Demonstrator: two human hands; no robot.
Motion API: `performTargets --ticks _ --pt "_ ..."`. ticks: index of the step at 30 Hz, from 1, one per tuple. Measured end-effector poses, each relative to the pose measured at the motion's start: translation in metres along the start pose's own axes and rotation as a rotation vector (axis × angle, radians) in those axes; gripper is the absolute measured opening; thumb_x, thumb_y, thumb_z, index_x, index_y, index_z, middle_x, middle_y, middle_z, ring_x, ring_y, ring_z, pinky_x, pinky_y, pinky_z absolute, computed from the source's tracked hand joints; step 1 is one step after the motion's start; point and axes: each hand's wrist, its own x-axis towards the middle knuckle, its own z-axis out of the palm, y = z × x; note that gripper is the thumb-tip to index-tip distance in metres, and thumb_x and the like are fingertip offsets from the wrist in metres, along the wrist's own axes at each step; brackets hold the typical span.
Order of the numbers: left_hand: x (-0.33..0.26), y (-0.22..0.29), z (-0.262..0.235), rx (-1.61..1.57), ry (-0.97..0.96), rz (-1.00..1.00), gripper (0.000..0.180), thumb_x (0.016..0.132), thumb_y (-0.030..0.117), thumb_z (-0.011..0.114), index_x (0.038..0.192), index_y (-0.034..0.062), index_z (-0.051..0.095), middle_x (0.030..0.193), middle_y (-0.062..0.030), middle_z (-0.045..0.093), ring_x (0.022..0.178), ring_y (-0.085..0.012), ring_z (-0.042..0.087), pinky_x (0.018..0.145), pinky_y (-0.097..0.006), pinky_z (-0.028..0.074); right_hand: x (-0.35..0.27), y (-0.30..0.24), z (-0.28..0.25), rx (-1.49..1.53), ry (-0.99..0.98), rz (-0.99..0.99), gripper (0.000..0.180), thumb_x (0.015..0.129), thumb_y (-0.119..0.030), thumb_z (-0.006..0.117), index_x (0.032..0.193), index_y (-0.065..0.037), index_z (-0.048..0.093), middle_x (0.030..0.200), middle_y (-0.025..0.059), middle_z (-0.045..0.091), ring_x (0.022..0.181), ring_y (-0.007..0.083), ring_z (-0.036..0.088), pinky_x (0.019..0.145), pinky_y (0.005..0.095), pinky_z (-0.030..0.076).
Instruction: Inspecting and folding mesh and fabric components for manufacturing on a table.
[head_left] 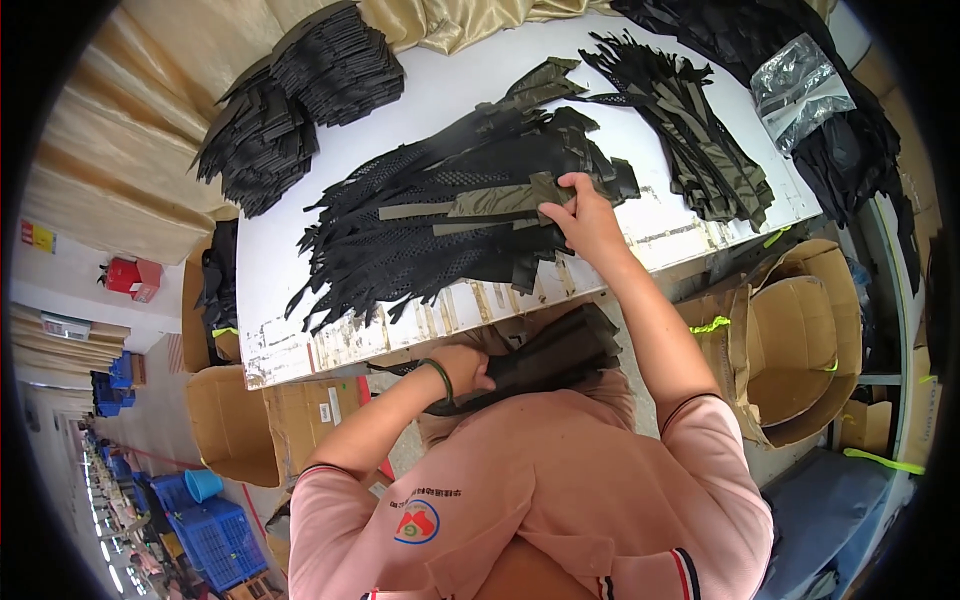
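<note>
A loose pile of black mesh fabric pieces [400,190] spreads over the middle of the white table. On top of it lies an olive-green fabric strip [490,203], its right end pinched between the thumb and fingers of my right hand [592,222]. Below the table edge, my left hand [460,370] is closed on a dark fabric piece [560,352] that lies across my lap. A green bangle [437,378] circles my left wrist. The fingertips of my left hand are partly hidden.
Stacks of black pieces [335,65] stand at the back left of the table [275,345]. Another bundle of black and olive strips [700,140] lies at the right, near a clear plastic bag [805,90]. Cardboard boxes [800,340] flank me below the table.
</note>
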Motion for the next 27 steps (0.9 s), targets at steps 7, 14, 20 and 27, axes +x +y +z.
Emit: performTargets --ticks 7,14,20,27 --pt "-0.001 0.038 -0.103 -0.026 1.221 0.305 0.034 0.078 0.012 0.066 0.11 0.0032 0.057 0.111 -0.0169 0.056 0.103 -0.036 0.053 0.088 -0.039 0.044 -0.075 0.001 0.009 0.289 -0.094 -0.235 0.035 0.082 0.002 0.062 0.113 -0.009 0.05 0.073 0.0063 0.053 0.059 0.0186 0.05 0.057 0.0292 0.043" --pt "0.047 0.038 -0.111 -0.324 0.71 0.42 0.02 0.08 0.013 0.066 0.093 0.0 0.057 0.082 -0.0137 0.061 0.077 -0.0303 0.061 0.067 -0.038 0.048 -0.104 0.015 -0.013 0.062 -0.101 -0.385 0.032 0.079 -0.002 0.069 0.107 -0.007 0.055 0.079 0.008 0.054 0.068 0.021 0.053 0.062 0.0299 0.044" --pt "0.061 0.061 -0.097 -0.648 0.679 0.311 0.018 0.083 0.012 0.069 0.084 0.0024 0.055 0.07 0.0 0.052 0.065 -0.006 0.044 0.059 -0.023 0.041 -0.1 -0.003 -0.008 -0.311 0.151 -0.495 0.04 0.076 -0.011 0.07 0.111 -0.004 0.052 0.093 0.0125 0.06 0.084 0.0326 0.059 0.069 0.0392 0.046" --pt "0.051 0.058 -0.087 -0.831 0.623 0.241 0.019 0.079 0.006 0.073 0.081 0.0051 0.054 0.072 0.0042 0.053 0.064 -0.0021 0.044 0.058 -0.019 0.039 -0.09 0.005 -0.002 -0.366 0.09 -0.448 0.03 0.078 -0.008 0.064 0.106 -0.006 0.056 0.081 0.0122 0.064 0.062 0.0313 0.06 0.057 0.0385 0.047"
